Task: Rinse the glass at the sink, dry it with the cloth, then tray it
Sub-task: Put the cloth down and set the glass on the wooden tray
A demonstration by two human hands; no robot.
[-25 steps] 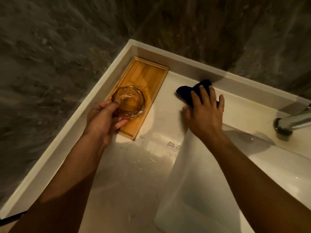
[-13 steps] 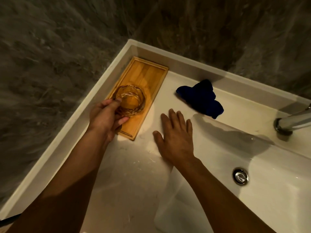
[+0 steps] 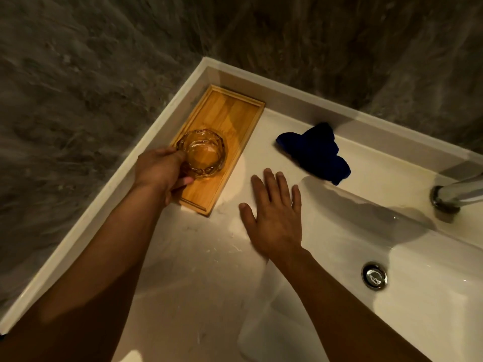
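A clear faceted glass (image 3: 202,152) stands upright on the near half of a wooden tray (image 3: 227,113) in the counter's far left corner. My left hand (image 3: 159,173) wraps its near side, thumb on the rim and fingers under the base edge. My right hand (image 3: 274,212) lies flat on the white counter, fingers spread, holding nothing, just right of the tray. A crumpled dark blue cloth (image 3: 316,152) lies on the counter beyond my right hand, apart from it.
The white sink basin (image 3: 431,296) with a chrome drain (image 3: 374,276) opens to the right. A chrome faucet (image 3: 457,195) stands at the right edge. A raised white rim (image 3: 109,194) borders the counter against dark stone walls.
My right hand let go of the blue cloth and drew back to the counter beside the tray. My left hand kept hold of the glass on the tray.
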